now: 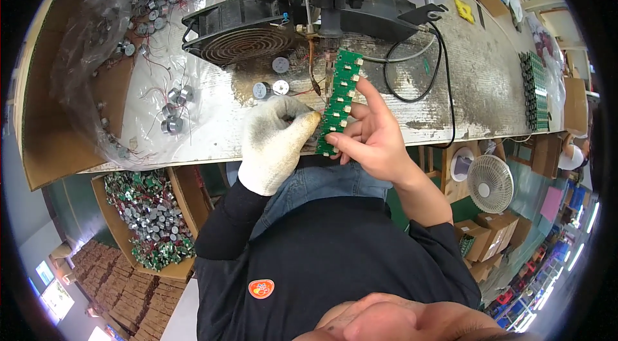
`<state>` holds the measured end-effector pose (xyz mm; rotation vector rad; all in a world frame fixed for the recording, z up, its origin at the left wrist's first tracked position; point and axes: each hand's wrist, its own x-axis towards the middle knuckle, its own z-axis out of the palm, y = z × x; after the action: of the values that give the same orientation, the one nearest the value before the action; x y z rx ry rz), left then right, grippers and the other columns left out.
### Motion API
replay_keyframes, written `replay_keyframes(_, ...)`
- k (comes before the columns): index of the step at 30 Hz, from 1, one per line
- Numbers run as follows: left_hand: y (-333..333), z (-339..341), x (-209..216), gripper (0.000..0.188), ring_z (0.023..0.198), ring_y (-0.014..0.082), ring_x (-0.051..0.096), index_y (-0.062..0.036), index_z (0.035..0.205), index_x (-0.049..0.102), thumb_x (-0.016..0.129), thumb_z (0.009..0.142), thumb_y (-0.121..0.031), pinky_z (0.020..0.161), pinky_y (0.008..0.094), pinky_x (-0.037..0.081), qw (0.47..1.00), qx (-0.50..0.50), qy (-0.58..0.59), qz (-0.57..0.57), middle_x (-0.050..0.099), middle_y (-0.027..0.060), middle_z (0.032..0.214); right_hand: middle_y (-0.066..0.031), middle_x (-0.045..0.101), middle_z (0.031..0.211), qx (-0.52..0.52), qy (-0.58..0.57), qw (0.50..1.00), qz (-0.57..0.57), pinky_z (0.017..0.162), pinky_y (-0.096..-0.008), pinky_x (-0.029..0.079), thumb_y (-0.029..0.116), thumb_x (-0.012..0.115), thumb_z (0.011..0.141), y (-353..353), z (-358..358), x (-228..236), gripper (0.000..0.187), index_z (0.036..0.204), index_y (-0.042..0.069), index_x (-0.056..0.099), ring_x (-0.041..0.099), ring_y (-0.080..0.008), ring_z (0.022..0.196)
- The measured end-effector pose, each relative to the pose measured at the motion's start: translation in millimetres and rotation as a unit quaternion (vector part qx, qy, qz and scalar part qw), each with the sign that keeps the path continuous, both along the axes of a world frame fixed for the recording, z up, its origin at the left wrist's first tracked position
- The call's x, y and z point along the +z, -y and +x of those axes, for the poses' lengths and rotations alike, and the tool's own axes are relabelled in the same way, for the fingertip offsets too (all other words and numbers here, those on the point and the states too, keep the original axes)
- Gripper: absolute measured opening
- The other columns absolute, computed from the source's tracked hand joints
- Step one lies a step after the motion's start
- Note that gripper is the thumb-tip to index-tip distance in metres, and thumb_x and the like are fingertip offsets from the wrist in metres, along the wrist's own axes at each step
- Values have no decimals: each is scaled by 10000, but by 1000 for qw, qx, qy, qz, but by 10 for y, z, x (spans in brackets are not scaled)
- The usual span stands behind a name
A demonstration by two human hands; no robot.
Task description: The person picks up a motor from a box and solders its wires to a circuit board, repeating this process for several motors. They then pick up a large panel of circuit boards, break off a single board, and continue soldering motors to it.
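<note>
Head view gives me a long, worn workbench (496, 83), its whitish surface scuffed and flaking, bending at the picture's rim. A crumpled clear plastic bag (109, 3) spreads over its left side, and I see its contents only hazily through the folds. Beyond the hands sits a square black fan (241, 45) with ringed grille, beside upright machinery that the top edge cuts off.

The white, grey-smudged knitted left glove (270, 138) covers the left hand, which curls inward, thumb toward the board; its fingertips are partly hidden, so I cannot tell whether they close on anything. The bare right hand (376, 135) grips the narrow green circuit board strip (339, 93), thumb across the lower face, index finger stretched along the right edge, other fingers partly hidden behind. I see the strip tilted above the bench's near edge, dotted with pale, blocky connectors. Small silver round motors (280, 87) lie near the glove.
</note>
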<state>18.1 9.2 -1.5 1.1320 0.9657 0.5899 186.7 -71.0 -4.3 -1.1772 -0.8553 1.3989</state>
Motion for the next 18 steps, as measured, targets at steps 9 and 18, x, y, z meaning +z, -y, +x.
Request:
replay_keyframes(9,26,18,1,140,670,76,563,36,837,641,655,850,-102,577,235,445,999,26,-8,18,627,45,728,-192,590,1111,3,-10,1000,-10,505,-241,509,-41,648,835,22,-3,-14,888,1496,72,65,643,-134,676)
replay_keyframes(18,35,61,-37,135,669,73,554,24,820,632,659,850,-105,574,238,438,999,49,-1,23,621,35,724,-201,586,1130,2,-8,1000,14,510,-234,504,-45,646,837,39,-29,-37,886,1495,69,64,637,-130,666)
